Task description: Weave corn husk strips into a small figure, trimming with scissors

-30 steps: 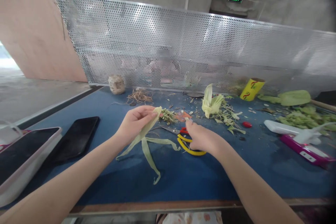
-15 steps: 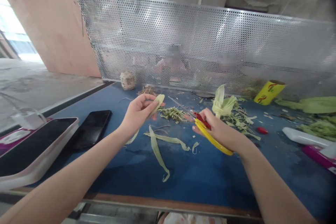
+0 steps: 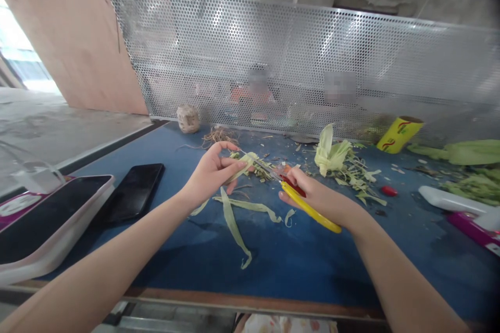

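My left hand (image 3: 211,173) pinches the top of a pale green corn husk (image 3: 233,212) above the blue table (image 3: 297,260); the husk is split into long strips that trail down onto the table. My right hand (image 3: 318,196) is closed round a pair of scissors (image 3: 297,193) with yellow and red handles. The thin blades point left and reach the held end of the husk by my left fingers.
A black phone (image 3: 133,192) and a white-edged tablet (image 3: 42,223) lie at the left. Husk scraps (image 3: 344,164), a red bit (image 3: 389,191), a yellow roll (image 3: 399,134), green leaves (image 3: 464,152) and a twine ball (image 3: 188,117) lie before the perforated metal screen (image 3: 297,62). People sit behind the screen.
My right hand picked the scissors up off the table and brought the blades over to the husk in my left hand. The left hand kept hold of the husk.
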Motion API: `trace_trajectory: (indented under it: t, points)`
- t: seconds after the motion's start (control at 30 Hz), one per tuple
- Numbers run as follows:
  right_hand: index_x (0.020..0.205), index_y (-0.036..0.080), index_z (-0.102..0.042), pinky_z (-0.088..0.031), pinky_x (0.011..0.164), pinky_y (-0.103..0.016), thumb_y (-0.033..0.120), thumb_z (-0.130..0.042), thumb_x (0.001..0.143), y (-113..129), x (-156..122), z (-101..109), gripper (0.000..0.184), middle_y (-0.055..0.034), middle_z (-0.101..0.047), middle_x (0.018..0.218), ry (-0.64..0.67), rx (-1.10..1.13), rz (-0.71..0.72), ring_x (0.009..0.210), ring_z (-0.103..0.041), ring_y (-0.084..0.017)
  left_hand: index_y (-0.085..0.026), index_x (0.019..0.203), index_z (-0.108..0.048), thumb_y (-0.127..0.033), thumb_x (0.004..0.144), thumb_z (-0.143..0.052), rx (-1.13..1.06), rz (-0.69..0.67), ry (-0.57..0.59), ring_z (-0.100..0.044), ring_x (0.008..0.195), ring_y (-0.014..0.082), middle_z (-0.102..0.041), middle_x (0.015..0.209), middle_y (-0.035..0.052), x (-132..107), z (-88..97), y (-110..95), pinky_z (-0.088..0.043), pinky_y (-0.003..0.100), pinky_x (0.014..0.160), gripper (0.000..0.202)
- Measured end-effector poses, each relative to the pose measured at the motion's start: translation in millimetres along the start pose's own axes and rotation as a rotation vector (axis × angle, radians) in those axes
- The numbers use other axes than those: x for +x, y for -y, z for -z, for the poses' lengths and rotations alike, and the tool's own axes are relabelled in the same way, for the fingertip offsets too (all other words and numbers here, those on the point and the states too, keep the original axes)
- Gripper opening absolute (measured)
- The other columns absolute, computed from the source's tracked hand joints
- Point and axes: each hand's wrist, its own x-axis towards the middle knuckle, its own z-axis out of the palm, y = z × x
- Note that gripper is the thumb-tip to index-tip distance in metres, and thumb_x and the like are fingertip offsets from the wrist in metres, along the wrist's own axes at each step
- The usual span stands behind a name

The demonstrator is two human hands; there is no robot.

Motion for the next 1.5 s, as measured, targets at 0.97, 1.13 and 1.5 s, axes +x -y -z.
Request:
trace_trajectory:
  t: [0.97, 1.13, 1.5]
  points:
    - [0.068, 0.022, -0.028, -0.024, 0.042, -0.02, 0.051, -0.047, 0.076, -3, 3, 2, 0.035, 0.0073, -0.027, 0.057, 0.026, 0.034, -0.005, 0.045, -0.028, -0.007, -0.021, 0.091, -0.038, -0.025, 0.077, -0.058, 0.073, 0.001, 0.03, -0.046, 0.034, 0.0076, -0.057, 0.046, -0.0076, 2, 1.8, 6, -0.038, 0.02, 0.043, 0.025]
    - [0.068, 0.022, -0.03, -0.023, 0.042, -0.021, 0.054, -0.046, 0.075, -3, 2, 2, 0.037, 0.0068, -0.031, 0.058, 0.03, 0.025, -0.023, 0.044, -0.03, -0.007, -0.021, 0.09, -0.039, -0.024, 0.077, -0.057, 0.089, 0.002, 0.033, -0.046, 0.033, 0.008, -0.054, 0.041, -0.0087, 1, 1.1, 6, -0.039, 0.02, 0.044, 0.023]
    - [0.073, 0.021, -0.038, -0.027, 0.044, -0.024, 0.057, -0.048, 0.071, -16, 10, -1, 0.037, -0.0002, -0.051, 0.067, 0.054, -0.417, -0.26, 0.053, -0.046, -0.014, -0.017, 0.09, -0.06, -0.039, 0.071, -0.063, 0.113, 0.032, -0.232, -0.066, 0.071, 0.0181, -0.07, 0.07, 0.0047, 9, 11.9, -2, -0.048, 0.024, 0.062, 0.03]
